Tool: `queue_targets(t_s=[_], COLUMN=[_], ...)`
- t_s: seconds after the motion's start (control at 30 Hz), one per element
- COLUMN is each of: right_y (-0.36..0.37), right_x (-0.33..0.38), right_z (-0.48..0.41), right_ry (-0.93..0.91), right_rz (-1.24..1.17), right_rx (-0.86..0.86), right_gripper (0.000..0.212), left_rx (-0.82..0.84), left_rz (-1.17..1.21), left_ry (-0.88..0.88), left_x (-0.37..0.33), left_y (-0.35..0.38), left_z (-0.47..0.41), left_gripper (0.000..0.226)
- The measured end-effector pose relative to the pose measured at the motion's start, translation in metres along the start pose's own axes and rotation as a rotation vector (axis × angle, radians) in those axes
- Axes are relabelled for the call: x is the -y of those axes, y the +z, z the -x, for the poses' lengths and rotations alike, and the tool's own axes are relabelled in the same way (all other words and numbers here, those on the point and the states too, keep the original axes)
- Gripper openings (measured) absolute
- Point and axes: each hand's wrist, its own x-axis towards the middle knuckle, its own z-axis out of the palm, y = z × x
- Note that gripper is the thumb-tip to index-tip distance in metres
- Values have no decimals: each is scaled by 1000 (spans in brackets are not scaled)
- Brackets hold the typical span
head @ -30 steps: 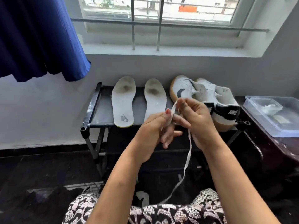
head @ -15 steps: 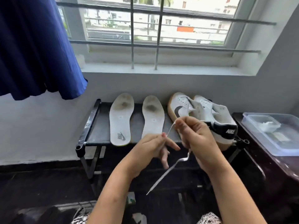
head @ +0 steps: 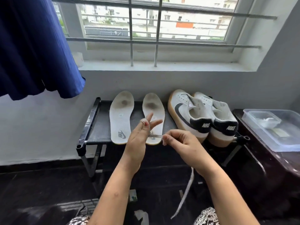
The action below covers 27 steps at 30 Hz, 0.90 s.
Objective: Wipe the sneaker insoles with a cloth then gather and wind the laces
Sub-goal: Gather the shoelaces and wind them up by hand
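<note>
Two white insoles lie side by side on a black rack: the left insole and the right insole, both stained at the toe end. A pair of white sneakers with black heel tabs stands to their right. My left hand is raised in front of the right insole with a white lace wound around its fingers. My right hand pinches the same lace a short way to the right, holding a taut stretch between the hands. The lace's free end hangs down below my right wrist.
A clear plastic box with white material inside sits on a dark table at the right. A blue curtain hangs at the upper left beside a barred window. The floor below is dark, with scraps on it.
The view has tilted upward. My hands have moved apart, the left with lace wrapped on its fingers, the right drawing the lace taut. The hanging tail swung from left to below my right wrist.
</note>
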Motion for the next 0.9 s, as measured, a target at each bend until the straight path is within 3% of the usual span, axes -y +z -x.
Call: queue_targets(t_s=[0.1,0.2,0.4,0.57,0.63,0.73,0.83,0.9], right_y=[-5,-11,-6,9,12,9,1,-5], right_x=[-2,-4,-8,-6,-8,-5,4,6], right_z=[-1,-5,-3,2,2,3,4,1], right_ry=[-38,-64,24,101,92,30,-24,-71], right_rz=[-14,-60,-304,-194,-50,148,88,-18], right_rx=[-1,-109,-198,10,47,109,101,52], right_gripper=[30,23,21,27,30,29,26,26], left_rx=[57,241,397,242,147,89,128,245], left_rz=[-183,-206,367,548,498,309,1,-41], left_ry=[-109,-190,-188,-73,-45,-39,-81,-160], left_x=[10,7,-2,0,3,9,9,8], left_y=[-1,13,25,12,3,-10,-11,-4], left_z=[0,3,2,1,-1,-5,-4,-2], left_gripper=[42,66,88,93,94,115,132,133])
